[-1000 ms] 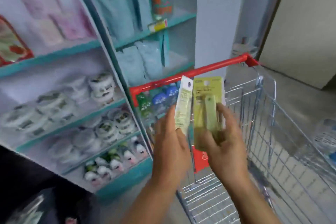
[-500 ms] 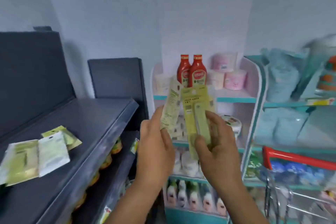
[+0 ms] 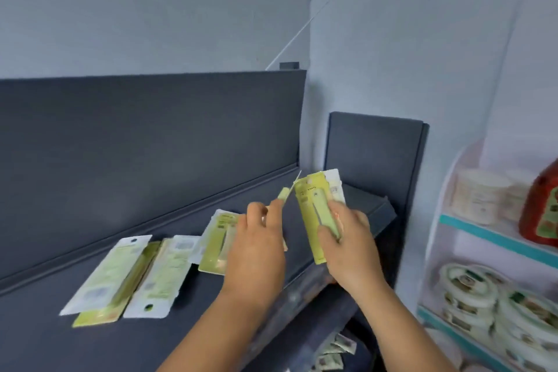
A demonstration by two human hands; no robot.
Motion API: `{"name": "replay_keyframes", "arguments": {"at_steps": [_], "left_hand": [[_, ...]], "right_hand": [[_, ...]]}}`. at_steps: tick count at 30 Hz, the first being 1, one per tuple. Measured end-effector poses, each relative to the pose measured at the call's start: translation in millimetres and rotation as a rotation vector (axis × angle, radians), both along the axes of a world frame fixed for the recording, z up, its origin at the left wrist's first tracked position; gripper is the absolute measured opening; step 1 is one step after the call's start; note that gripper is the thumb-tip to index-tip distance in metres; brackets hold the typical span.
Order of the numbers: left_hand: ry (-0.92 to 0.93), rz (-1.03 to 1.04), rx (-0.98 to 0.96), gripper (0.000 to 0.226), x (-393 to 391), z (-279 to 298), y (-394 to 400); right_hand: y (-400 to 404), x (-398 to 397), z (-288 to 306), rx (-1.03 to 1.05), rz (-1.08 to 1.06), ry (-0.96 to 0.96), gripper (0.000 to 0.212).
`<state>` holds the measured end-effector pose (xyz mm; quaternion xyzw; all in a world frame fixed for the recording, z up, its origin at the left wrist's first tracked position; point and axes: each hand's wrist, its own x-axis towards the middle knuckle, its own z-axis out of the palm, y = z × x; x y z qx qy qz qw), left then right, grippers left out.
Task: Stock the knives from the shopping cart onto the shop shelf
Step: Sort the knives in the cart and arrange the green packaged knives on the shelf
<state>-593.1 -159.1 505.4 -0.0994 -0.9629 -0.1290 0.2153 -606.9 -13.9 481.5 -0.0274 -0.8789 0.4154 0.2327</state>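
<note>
A matte dark-grey shelf point(image 3: 90, 341) with a tall flat back panel fills the left of the frame under a pale wall. Flat card-backed knife packs point(image 3: 126, 278), green and white, lie on it at lower left. At centre, my right hand point(image 3: 347, 238) grips another glossy green knife pack point(image 3: 314, 208) upright; my left hand point(image 3: 256, 251) pinches a thin pack point(image 3: 287, 193) edge-on. Round tubs point(image 3: 471, 290) are stacked at lower right.

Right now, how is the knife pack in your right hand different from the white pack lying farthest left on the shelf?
The held knife pack stands upright in the right hand; the white pack lies flat on the dark shelf. The held one shows a yellow-green face, the shelf one a white face. Both are long, flat cards.
</note>
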Motion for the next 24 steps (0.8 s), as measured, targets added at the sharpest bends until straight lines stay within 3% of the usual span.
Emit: {"name": "replay_keyframes", "arguments": {"at_steps": [3, 6, 10, 15, 20, 24], "left_hand": [[-0.069, 0.084, -0.222, 0.076, -21.6, -7.9, -9.1], [-0.193, 0.076, -0.341, 0.052, -35.6, -18.1, -9.5], [-0.404, 0.063, -0.240, 0.059, -46.2, -37.7, -13.0], [-0.465, 0.030, -0.117, 0.064, -55.5, -37.6, -19.0], [-0.349, 0.033, -0.033, 0.063, -43.0, -30.8, -51.1], [-0.312, 0.117, -0.052, 0.064, -22.3, -28.4, -104.0]], "right_hand": [[-16.7, -31.9, -4.0, 0.048, 0.099, -0.072, 0.046], [-27.0, -60.1, -12.1, 0.156, 0.200, -0.186, 0.045], [-31.8, -83.8, -20.9, 0.395, 0.261, -0.419, 0.051], [-33.8, -93.7, -16.9, 0.544, 0.256, -0.489, 0.051], [-62.2, -82.8, -7.2, 0.552, 0.261, -0.352, 0.055], [-115.8, -54.0, 5.0, 0.512, 0.460, -0.187, 0.054]]}}
